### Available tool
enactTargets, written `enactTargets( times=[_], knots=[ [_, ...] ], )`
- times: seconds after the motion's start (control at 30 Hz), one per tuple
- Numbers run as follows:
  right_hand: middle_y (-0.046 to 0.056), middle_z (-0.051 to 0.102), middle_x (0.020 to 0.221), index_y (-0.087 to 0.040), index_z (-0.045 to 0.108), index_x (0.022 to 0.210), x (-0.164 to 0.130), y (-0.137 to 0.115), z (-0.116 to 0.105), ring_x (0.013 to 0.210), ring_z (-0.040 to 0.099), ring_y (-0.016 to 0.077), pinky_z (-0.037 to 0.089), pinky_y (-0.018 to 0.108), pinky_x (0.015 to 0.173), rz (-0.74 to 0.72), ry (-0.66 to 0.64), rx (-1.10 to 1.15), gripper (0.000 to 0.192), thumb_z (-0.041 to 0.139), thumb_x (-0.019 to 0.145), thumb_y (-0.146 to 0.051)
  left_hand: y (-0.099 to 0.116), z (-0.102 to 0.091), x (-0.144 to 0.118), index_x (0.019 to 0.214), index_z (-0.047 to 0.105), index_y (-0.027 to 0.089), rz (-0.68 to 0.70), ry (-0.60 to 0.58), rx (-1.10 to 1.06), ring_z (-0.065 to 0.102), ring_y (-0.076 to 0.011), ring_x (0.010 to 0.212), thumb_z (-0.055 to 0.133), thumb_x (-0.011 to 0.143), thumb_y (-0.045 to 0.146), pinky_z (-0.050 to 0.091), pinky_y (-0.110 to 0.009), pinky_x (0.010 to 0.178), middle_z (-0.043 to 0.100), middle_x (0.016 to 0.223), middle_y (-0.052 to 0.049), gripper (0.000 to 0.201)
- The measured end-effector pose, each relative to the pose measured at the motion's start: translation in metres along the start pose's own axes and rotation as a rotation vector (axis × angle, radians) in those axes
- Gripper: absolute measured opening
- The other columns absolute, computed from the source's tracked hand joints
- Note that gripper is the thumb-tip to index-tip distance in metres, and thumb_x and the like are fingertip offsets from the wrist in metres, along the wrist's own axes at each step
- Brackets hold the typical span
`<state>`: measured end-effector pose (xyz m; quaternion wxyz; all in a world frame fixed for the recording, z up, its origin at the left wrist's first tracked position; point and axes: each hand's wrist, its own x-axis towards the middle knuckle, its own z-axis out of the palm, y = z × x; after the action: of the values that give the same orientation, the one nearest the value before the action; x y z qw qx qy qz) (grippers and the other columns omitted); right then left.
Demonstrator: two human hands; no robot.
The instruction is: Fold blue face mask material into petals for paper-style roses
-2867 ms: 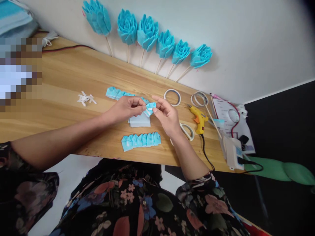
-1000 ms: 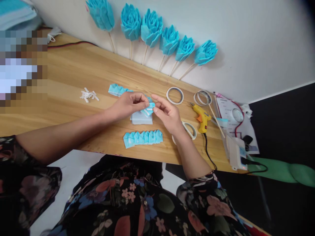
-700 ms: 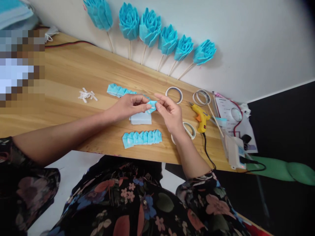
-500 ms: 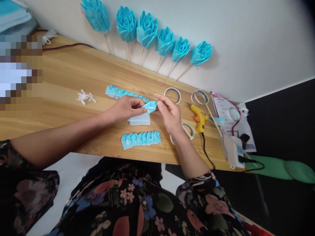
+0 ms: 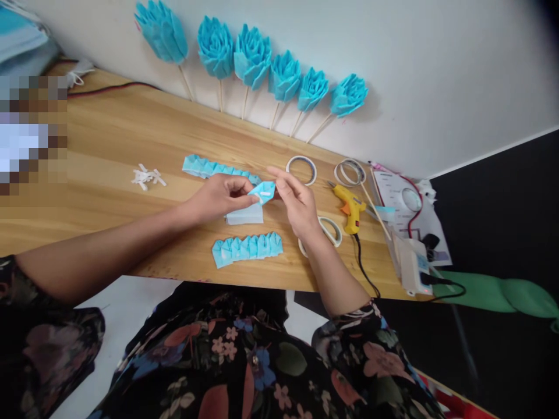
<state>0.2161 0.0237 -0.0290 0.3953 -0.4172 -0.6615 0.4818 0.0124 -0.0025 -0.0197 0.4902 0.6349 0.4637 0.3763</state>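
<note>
You've got both hands on a folded blue petal point(image 5: 264, 190), left hand point(image 5: 217, 198) and right hand point(image 5: 297, 203) each with fingers pinched on an end, held just above the paper stack point(image 5: 244, 216) on the worktop point(image 5: 131, 134). A pleated strip point(image 5: 247, 248) lies nearer you.

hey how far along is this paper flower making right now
Done: six blue paper flowers on sticks lean on the wall, and two pleated strips lie on the table. In hand: left hand and right hand pinch one folded blue piece. Left: the stack of sheets.
</note>
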Motion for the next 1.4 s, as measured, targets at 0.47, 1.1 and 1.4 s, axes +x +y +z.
enactTargets(
  times=[0.47, 1.1, 1.4],
  knots=[
    [-0.002, 0.06, 0.071, -0.02, 0.059, 0.076, 0.001, 0.0, 0.004, 0.067, 0.052, 0.011, 0.042, 0.026, 0.064, -0.007, -0.158, -0.033, 0.027, 0.068, 0.084, -0.044, 0.006, 0.0, 0.001, 0.067, 0.06, 0.018, 0.017, 0.105, -0.112, 0.043, -0.0081, 0.055, 0.071, 0.079, 0.036, 0.034, -0.022, 0.052, 0.052, 0.059, 0.004, 0.025],
    [0.0, 0.069, 0.076, -0.022, 0.064, 0.078, 0.0, -0.001, 0.003, 0.074, 0.062, 0.0134, 0.049, 0.028, 0.073, 0.022, -0.084, 0.023, 0.03, 0.067, 0.085, -0.051, 0.002, -0.001, 0.001, 0.073, 0.058, 0.017, -0.045, 0.01, -0.093, 0.043, -0.0081, 0.054, 0.067, 0.082, 0.035, 0.032, -0.021, 0.05, 0.047, 0.06, 0.004, 0.022],
    [0.0, 0.07, 0.078, -0.022, 0.066, 0.078, 0.0, -0.002, -0.002, 0.074, 0.061, 0.0135, 0.048, 0.029, 0.074, 0.016, -0.088, 0.027, 0.032, 0.062, 0.09, -0.052, 0.005, -0.004, 0.001, 0.068, 0.055, 0.018, -0.001, 0.038, -0.115, 0.045, -0.0092, 0.056, 0.063, 0.081, 0.032, 0.036, -0.023, 0.055, 0.049, 0.058, 0.004, 0.022]
  ],
)
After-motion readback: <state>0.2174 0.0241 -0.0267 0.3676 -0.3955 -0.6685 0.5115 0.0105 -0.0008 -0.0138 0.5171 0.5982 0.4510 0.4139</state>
